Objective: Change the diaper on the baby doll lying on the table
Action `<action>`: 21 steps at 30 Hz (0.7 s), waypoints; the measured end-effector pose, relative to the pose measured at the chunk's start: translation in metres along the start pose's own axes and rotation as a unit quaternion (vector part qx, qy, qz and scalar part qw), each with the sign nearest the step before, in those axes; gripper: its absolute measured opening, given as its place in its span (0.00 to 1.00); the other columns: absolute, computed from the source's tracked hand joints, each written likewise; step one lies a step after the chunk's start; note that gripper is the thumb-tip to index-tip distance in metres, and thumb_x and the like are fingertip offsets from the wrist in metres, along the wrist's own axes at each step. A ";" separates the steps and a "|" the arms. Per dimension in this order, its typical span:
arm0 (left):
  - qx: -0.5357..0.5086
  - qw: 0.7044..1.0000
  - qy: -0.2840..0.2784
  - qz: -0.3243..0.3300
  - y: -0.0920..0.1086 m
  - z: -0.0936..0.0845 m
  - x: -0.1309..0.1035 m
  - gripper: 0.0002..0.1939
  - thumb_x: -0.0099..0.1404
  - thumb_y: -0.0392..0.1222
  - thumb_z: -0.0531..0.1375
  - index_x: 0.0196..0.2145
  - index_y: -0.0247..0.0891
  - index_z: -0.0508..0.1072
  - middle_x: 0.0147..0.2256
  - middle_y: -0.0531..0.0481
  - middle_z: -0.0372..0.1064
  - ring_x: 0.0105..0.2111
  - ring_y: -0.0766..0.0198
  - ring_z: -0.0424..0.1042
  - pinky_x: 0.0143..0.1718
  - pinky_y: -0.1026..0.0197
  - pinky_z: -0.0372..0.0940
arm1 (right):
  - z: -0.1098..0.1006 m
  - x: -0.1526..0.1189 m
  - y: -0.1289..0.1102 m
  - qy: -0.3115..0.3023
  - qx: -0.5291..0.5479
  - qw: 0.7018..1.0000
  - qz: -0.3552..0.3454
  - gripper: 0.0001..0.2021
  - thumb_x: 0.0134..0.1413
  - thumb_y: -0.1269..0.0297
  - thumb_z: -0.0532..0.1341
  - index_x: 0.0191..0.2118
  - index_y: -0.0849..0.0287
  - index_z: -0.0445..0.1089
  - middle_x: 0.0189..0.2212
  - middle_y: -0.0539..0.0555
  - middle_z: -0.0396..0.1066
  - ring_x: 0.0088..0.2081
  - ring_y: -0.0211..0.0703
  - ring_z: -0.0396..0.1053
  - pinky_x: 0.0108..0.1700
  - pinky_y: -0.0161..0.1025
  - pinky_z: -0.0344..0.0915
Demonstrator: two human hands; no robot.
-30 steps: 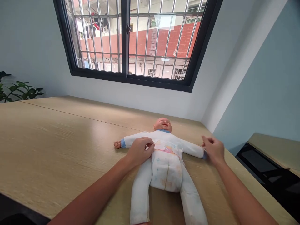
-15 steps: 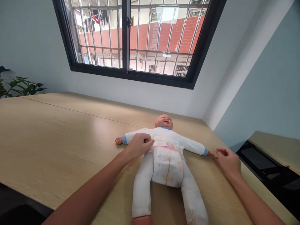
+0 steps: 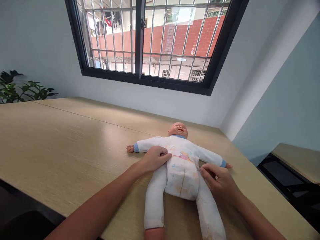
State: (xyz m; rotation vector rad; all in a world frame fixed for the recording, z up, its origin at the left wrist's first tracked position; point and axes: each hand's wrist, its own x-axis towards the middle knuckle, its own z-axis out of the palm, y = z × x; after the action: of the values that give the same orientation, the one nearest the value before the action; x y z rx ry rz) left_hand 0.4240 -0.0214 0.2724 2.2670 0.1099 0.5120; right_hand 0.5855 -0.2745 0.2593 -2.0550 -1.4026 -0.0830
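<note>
A baby doll (image 3: 178, 130) in a white outfit with blue cuffs and collar lies on its back, arms spread. Around its hips, over the clothes, sits a white diaper (image 3: 183, 180) with a printed waistband. My left hand (image 3: 155, 158) is closed at the diaper's left side, thumb on the waist edge by the doll's belly. At the opposite side, my right hand (image 3: 219, 180) is closed in a pinch at the diaper's edge by the doll's hip. Its curled fingers partly hide what they grip.
The doll lies on a light wooden table (image 3: 75, 143), close to a wall with a barred window (image 3: 140, 40). A green plant (image 3: 27, 90) stands beyond the table at the far left. To the right is a dark-fronted piece of furniture (image 3: 282, 175) with a wooden top.
My right hand has moved left, from beside the doll's hand to the diaper's right side. My left hand stays at the waist. The view has shifted slightly.
</note>
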 end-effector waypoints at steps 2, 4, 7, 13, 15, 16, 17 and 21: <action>-0.012 1.000 0.004 -0.002 -0.002 -0.003 0.001 0.22 0.67 0.50 0.52 0.20 0.37 0.55 0.20 0.57 0.49 0.22 0.70 0.48 0.24 0.62 0.44 | 0.002 -0.001 -0.006 -0.028 0.038 0.999 -0.003 0.17 0.66 0.55 0.53 0.30 0.57 0.69 0.24 0.49 0.66 0.27 0.38 0.60 0.29 0.36 0.56; -0.023 0.999 0.029 -0.013 -0.005 -0.005 0.002 0.20 0.67 0.48 0.51 0.20 0.37 0.58 0.19 0.57 0.51 0.21 0.70 0.49 0.24 0.63 0.45 | 0.003 0.000 -0.006 -0.037 0.057 0.998 0.003 0.17 0.66 0.54 0.52 0.32 0.58 0.70 0.26 0.49 0.68 0.29 0.39 0.62 0.32 0.36 0.58; -0.036 0.996 0.081 -0.025 -0.012 -0.007 0.005 0.17 0.66 0.45 0.52 0.21 0.36 0.60 0.19 0.57 0.53 0.22 0.69 0.52 0.25 0.63 0.46 | 0.003 0.000 -0.004 -0.039 0.062 0.997 0.014 0.17 0.67 0.53 0.52 0.33 0.58 0.71 0.28 0.50 0.70 0.31 0.40 0.64 0.34 0.37 0.59; -0.056 0.991 0.122 -0.029 -0.014 -0.011 0.005 0.08 0.61 0.39 0.55 0.25 0.36 0.65 0.23 0.56 0.59 0.25 0.68 0.58 0.26 0.65 0.51 | 0.004 -0.001 -0.002 -0.038 0.062 0.997 0.024 0.17 0.66 0.53 0.53 0.33 0.57 0.71 0.27 0.49 0.69 0.29 0.40 0.62 0.32 0.36 0.57; -0.068 0.991 0.115 -0.016 -0.009 -0.011 0.003 0.05 0.61 0.38 0.55 0.29 0.36 0.69 0.26 0.54 0.63 0.27 0.67 0.61 0.28 0.65 0.55 | 0.005 -0.001 -0.005 -0.004 0.066 0.997 0.038 0.16 0.64 0.52 0.55 0.34 0.58 0.72 0.27 0.49 0.70 0.29 0.39 0.62 0.33 0.36 0.57; -0.076 0.991 0.109 -0.005 -0.006 -0.010 0.002 0.05 0.61 0.38 0.55 0.32 0.37 0.70 0.27 0.54 0.64 0.28 0.67 0.63 0.28 0.65 0.56 | 0.006 -0.001 -0.006 0.026 0.074 0.996 0.049 0.15 0.63 0.52 0.56 0.34 0.58 0.71 0.28 0.49 0.70 0.30 0.40 0.62 0.34 0.36 0.58; -0.084 0.992 0.098 0.008 -0.002 -0.008 0.000 0.07 0.61 0.38 0.55 0.35 0.37 0.71 0.28 0.53 0.66 0.29 0.66 0.64 0.29 0.65 0.57 | 0.007 0.000 -0.009 0.058 0.087 0.992 0.065 0.15 0.62 0.51 0.57 0.35 0.58 0.71 0.29 0.50 0.70 0.30 0.40 0.63 0.34 0.36 0.58; -0.064 0.997 0.042 0.018 0.009 0.005 0.002 0.10 0.63 0.48 0.58 0.34 0.37 0.71 0.26 0.53 0.64 0.26 0.67 0.61 0.26 0.64 0.55 | 0.014 0.013 -0.023 0.097 0.149 0.976 0.122 0.19 0.59 0.45 0.57 0.33 0.59 0.70 0.28 0.50 0.68 0.30 0.40 0.62 0.33 0.36 0.58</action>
State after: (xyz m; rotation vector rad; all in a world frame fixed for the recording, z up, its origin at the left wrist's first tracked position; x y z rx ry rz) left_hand 0.4270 -0.0308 0.2767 2.1257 0.0756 0.6175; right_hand 0.5673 -0.2510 0.2640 -1.8929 -0.9717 0.0292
